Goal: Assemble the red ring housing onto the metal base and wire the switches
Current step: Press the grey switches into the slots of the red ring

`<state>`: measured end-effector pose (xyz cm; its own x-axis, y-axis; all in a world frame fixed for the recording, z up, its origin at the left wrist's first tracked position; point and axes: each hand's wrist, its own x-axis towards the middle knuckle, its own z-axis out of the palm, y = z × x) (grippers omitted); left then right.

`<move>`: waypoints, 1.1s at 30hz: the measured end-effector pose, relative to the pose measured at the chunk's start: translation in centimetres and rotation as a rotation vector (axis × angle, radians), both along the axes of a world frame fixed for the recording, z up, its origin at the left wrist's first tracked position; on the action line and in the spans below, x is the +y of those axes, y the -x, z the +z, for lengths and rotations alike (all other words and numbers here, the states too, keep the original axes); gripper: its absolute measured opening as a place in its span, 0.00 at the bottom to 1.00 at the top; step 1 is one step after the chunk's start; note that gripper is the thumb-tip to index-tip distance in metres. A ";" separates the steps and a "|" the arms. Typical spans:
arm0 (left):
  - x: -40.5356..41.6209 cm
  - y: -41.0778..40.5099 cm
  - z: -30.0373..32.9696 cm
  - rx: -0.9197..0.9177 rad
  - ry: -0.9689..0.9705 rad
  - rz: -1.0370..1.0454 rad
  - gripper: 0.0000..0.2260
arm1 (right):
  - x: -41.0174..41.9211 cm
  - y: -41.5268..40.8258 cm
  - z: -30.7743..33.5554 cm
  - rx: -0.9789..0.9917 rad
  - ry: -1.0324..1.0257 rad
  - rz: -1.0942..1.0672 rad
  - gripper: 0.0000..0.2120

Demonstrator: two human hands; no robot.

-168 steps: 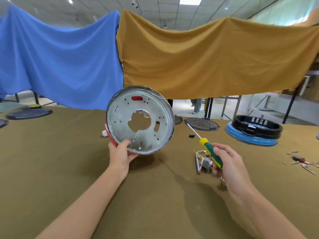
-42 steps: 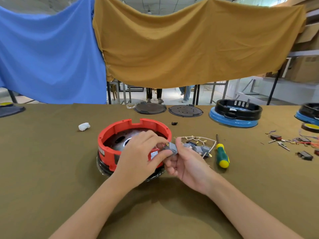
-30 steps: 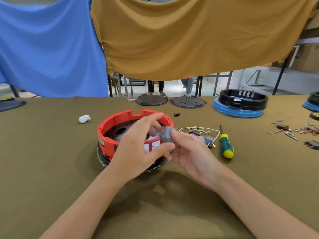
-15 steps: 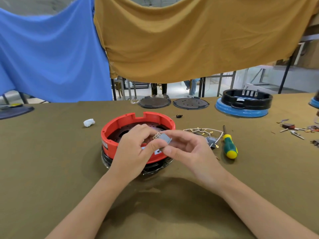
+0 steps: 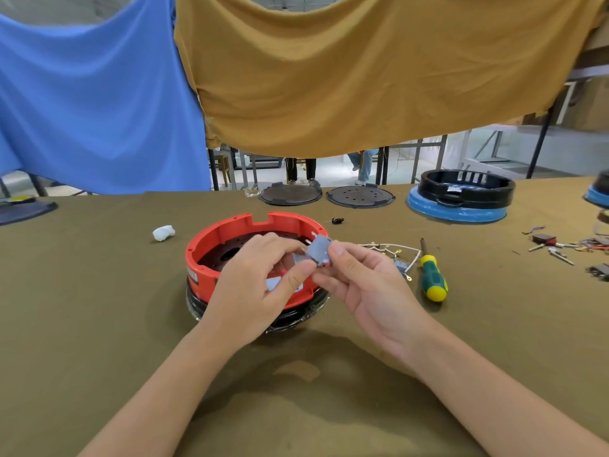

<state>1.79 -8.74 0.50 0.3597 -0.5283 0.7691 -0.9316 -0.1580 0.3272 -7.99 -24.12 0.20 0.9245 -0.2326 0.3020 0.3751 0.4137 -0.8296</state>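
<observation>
Head view: both my hands, left [image 5: 253, 285] and right [image 5: 369, 285], are pinching a grey switch [image 5: 319, 253] in their fingers over the red ring's [image 5: 211, 245] right rim; screwdriver [image 5: 432, 275] is lying just right; table [image 5: 99, 308] is lying bare leftward.

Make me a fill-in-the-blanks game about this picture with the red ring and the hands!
1. Both hands pinch a small ____ switch above the red ring housing.
2. The screwdriver lies on the table, to the ____ of the right hand.
3. The screwdriver's handle is green and ____.
4. The left hand is in front of the ____ ring housing.

Missing words: grey; right; yellow; red
</observation>
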 end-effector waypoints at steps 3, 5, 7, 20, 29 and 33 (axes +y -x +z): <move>0.1 0.0 0.0 0.051 0.042 -0.019 0.15 | -0.2 0.1 0.1 -0.006 0.049 -0.103 0.16; 0.1 0.0 -0.1 0.048 0.022 -0.036 0.17 | -0.1 0.2 -0.1 -0.017 0.189 -0.162 0.19; 0.0 0.0 -0.2 0.023 -0.005 -0.051 0.17 | 0.1 0.3 -0.2 -0.051 0.283 -0.193 0.19; 0.1 0.2 -0.1 0.080 0.046 -0.094 0.13 | 0.5 0.6 0.0 -0.106 0.312 -0.255 0.16; 1.3 -1.1 0.1 -0.094 -0.240 0.277 0.22 | -0.4 0.3 -0.1 0.066 0.186 -0.167 0.11; 1.6 -1.3 0.2 -0.172 -0.318 0.265 0.25 | -0.4 0.1 -0.4 0.087 0.237 -0.186 0.11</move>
<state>3.13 -7.15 0.73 0.3958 -0.6550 0.6437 -0.8821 -0.4662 0.0680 -8.07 -24.53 -0.18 0.8975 -0.3323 0.2900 0.3498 0.1358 -0.9269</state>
